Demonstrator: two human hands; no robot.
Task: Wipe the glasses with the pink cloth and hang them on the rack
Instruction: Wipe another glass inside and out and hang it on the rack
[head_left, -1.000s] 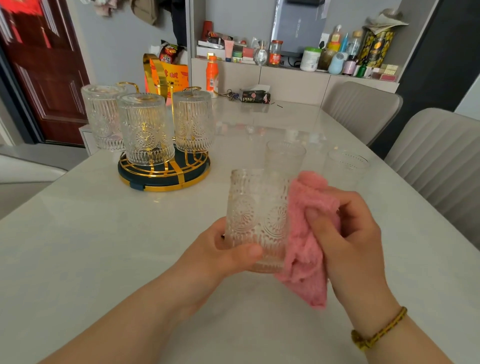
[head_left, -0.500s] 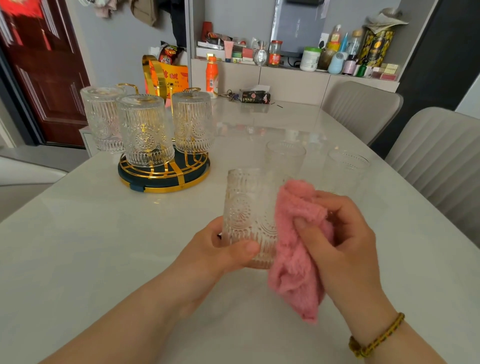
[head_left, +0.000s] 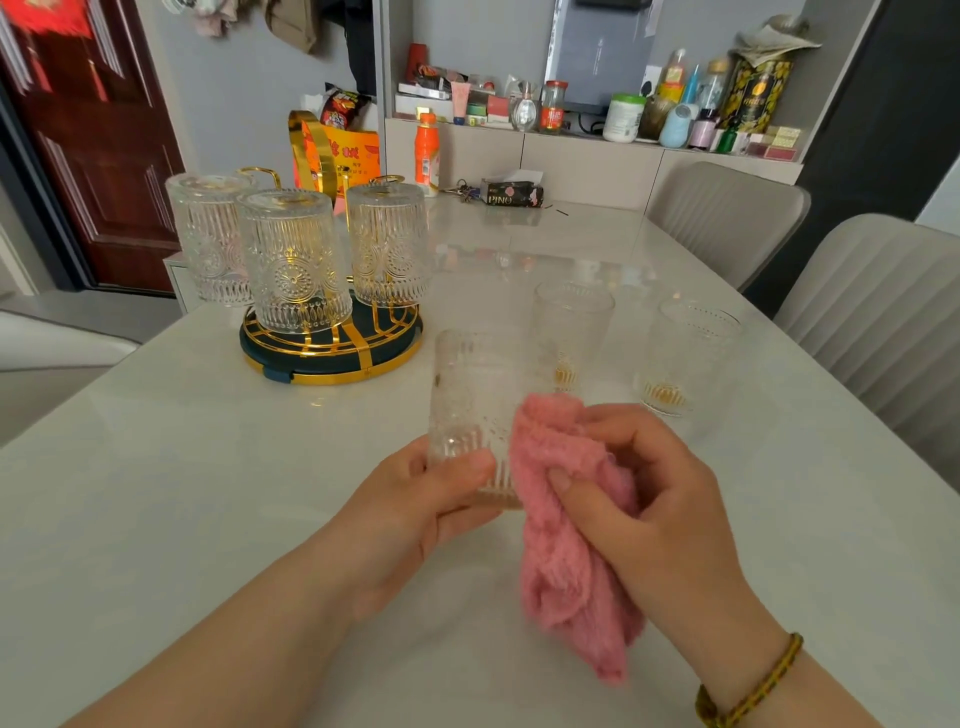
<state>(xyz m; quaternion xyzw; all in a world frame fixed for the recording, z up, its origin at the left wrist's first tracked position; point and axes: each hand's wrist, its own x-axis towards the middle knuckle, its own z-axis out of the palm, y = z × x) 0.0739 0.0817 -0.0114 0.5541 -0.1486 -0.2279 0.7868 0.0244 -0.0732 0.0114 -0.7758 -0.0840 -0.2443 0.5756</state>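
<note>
My left hand (head_left: 415, 499) grips the lower part of an embossed clear glass (head_left: 470, 410), upright above the table. My right hand (head_left: 654, 499) holds the pink cloth (head_left: 566, 525) and presses it against the glass's right side; the cloth's tail hangs down below. Two more clear glasses stand upright on the table behind: one in the middle (head_left: 571, 332) and one to the right (head_left: 685, 358). At the left stands the round gold and dark green rack (head_left: 332, 353) with three glasses (head_left: 293, 260) hung upside down on it.
The white table (head_left: 156, 493) stretches away to a cluttered shelf. An orange bottle (head_left: 427, 155), keys and a dark tissue pack (head_left: 511, 193) lie at the far end. Two grey chairs (head_left: 878, 312) stand along the right side. A dark red door is at the far left.
The glass has moved slightly left and away from me in my left hand. My right hand has slid the pink cloth down along the glass's right side.
</note>
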